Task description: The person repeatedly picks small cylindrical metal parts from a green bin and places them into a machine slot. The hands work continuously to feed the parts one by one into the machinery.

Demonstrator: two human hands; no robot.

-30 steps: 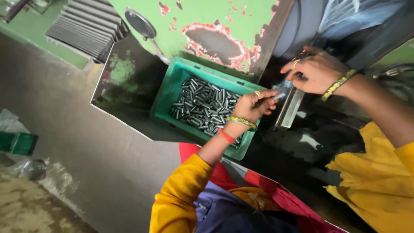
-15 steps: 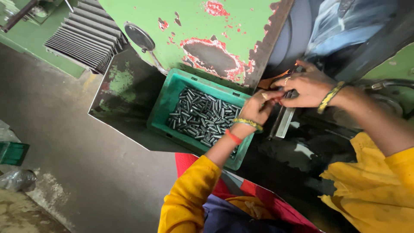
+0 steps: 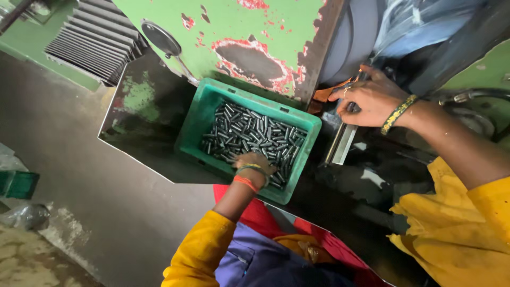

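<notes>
A green plastic crate (image 3: 192,123) full of short grey metal pins (image 3: 249,130) rests on a dark steel ledge. My left hand (image 3: 256,163), with bangles at the wrist, reaches down into the near side of the crate; its fingertips are buried among the pins. Further right, my right hand (image 3: 366,98) is up against the dark opening of the machine, fingers pinched on one small dark pin (image 3: 353,108). A shiny metal rail (image 3: 340,143) slopes down just below that hand.
A green machine panel (image 3: 255,32) with chipped red patches stands behind the crate. A ribbed grey grille (image 3: 95,37) is at top left. A small green box (image 3: 18,183) and a plastic bag (image 3: 26,215) lie on the floor at left.
My left hand has dropped from the machine opening, where it met the right hand, down into the crate. The right hand stays at the machine.
</notes>
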